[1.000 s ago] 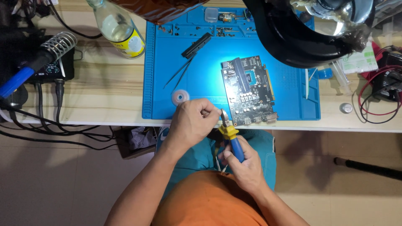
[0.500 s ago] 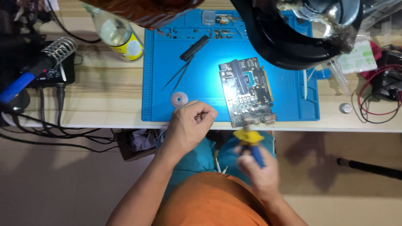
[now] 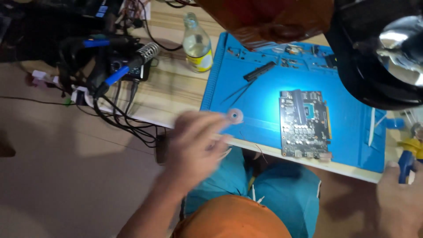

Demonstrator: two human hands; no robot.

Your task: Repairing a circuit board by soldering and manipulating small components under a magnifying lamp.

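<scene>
My left hand is motion-blurred over the table's front edge, its fingertips close to a small round reel on the blue work mat; whether it holds anything is unclear. A thin wire trails off the mat edge beside it. My right hand sits low at the right edge, closed around a tool with blue handles and a yellow head. A dark circuit board lies flat on the mat between the two hands.
Tweezers and a black bar lie on the mat. A glass bottle stands left of it. A soldering iron in its coil stand and tangled cables fill the left. A black lamp head overhangs the right.
The view has swung left and closer. My left hand opened out from a pinch and moved left along the table edge. My right hand carried the tool out to the right.
</scene>
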